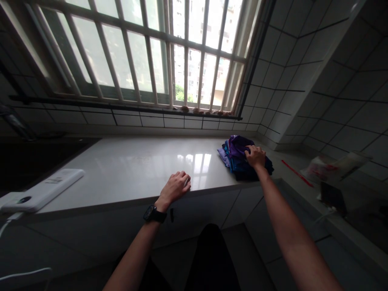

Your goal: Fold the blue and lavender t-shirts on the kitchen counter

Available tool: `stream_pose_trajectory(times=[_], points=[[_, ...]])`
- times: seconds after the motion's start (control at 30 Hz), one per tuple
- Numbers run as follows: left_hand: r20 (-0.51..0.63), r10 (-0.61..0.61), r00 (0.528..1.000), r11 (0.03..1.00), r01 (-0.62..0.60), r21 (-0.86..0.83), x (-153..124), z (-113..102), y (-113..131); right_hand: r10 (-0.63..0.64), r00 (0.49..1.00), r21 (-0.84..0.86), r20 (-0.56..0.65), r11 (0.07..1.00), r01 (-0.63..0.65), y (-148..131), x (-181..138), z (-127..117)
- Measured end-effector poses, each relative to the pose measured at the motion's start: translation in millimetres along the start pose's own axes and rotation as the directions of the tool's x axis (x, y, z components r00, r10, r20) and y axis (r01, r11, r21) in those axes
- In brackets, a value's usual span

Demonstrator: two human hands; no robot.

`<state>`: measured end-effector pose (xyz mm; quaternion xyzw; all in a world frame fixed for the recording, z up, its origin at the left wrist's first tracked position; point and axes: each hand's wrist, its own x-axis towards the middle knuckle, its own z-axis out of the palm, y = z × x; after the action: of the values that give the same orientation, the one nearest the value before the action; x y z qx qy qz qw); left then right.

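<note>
At the right end of the counter lies a pile of folded clothes (238, 155), in purple, blue, lilac and black. My right hand (256, 157) is on top of it, its fingers curled into the dark purple garment (238, 145). My left hand (176, 186) rests at the front edge of the white countertop (136, 165), left of the pile and apart from it. Its fingers are loosely curled in, with nothing visible in them. A black watch (154, 214) is on the left wrist.
A white power strip (45, 192) with a cable lies at the left, beside the dark sink (36, 161). On the right ledge are a red strip (297, 173), a plastic bag (321, 169) and a dark phone-like device (332, 197). A barred window (169, 38) is behind the counter.
</note>
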<state>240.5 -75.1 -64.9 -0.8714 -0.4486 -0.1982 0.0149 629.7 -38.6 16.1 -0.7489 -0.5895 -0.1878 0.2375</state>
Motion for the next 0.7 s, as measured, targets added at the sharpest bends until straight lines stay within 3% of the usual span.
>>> stream_pose_trajectory(times=[0.7], points=[[-0.024,0.016,1.0,1.0,-0.016,-0.002,-1.4,-0.6,1.1,-0.002,1.0,-0.029,-0.01,1.0,0.001,0.7,-1.4,1.0]])
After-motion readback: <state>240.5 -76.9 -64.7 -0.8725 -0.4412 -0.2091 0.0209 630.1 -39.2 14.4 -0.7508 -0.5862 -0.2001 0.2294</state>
